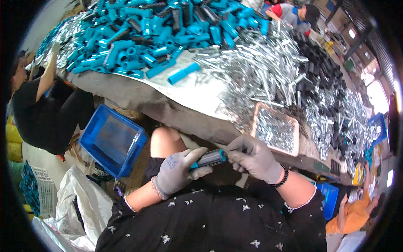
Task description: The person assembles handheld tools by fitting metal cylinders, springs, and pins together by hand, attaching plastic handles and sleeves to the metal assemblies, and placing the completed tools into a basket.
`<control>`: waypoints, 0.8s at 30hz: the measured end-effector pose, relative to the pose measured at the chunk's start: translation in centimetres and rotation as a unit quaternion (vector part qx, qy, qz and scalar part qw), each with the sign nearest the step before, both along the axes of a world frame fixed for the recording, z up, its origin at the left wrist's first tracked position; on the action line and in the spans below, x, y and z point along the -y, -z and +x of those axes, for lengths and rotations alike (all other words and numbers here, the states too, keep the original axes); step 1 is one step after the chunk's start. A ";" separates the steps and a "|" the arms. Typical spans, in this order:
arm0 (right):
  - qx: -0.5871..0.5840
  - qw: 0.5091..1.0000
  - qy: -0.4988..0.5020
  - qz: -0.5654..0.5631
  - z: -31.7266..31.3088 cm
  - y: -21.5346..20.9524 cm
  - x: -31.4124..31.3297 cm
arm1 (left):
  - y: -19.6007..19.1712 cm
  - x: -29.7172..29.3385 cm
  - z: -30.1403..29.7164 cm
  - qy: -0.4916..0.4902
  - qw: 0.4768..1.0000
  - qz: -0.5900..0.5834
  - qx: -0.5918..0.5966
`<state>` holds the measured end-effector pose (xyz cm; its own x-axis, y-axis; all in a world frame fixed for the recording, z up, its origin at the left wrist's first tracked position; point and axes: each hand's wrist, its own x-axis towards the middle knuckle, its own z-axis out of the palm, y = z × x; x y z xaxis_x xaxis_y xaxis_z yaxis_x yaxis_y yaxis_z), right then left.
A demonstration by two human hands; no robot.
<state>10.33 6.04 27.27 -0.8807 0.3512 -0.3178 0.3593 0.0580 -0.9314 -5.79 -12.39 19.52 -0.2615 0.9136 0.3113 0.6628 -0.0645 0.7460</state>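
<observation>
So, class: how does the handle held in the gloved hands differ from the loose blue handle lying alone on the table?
The held handle has a dark ribbed sleeve over it; the loose handle is bare blue. The held one sits between the left hand and right hand; the loose one lies untouched on the table. Both are blue tubes.

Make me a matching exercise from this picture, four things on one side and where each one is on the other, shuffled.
Things:
1. blue crate
2. small tray of metal bits
3. teal handle pile
4. grey-and-teal handle

Places:
A. far end of the table
B. between the left hand and right hand
C. on the floor, left of the knee
D. table edge, above the right hand

Pairs: 1-C, 2-D, 3-A, 4-B
</observation>
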 end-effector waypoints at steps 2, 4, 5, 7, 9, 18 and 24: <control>-0.059 0.977 -0.165 0.124 -3.5 -0.9 -0.7 | 0.5 1.9 -1.8 -0.019 0.999 0.020 0.031; -0.110 0.915 -0.282 0.267 -9.6 -2.7 -2.4 | 0.9 4.8 -3.2 -0.034 0.884 -0.063 0.463; -0.106 0.920 -0.181 0.331 -13.1 -1.2 -4.4 | 1.0 5.7 -3.8 -0.034 0.885 -0.057 0.460; -0.149 0.862 -0.025 0.483 -19.3 -1.5 -10.4 | 1.1 7.0 -5.1 -0.111 0.912 -0.067 0.390; -0.081 0.793 0.120 0.591 -24.6 -2.1 -16.3 | 2.7 8.8 -6.1 -0.144 0.909 -0.068 0.386; 0.160 0.793 0.130 0.573 -34.7 -6.7 -21.3 | 4.0 9.0 -8.5 -0.184 0.870 -0.009 0.458; -0.039 0.789 0.145 0.596 -28.5 -3.6 -21.2 | 1.9 5.0 -8.1 -0.090 0.882 -0.034 0.461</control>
<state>-18.18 27.27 30.84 -0.7096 0.5494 0.4411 0.4629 0.8355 -0.2961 -13.90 -17.39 17.61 -0.5177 0.8396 -0.1643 -0.2329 0.0465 0.9714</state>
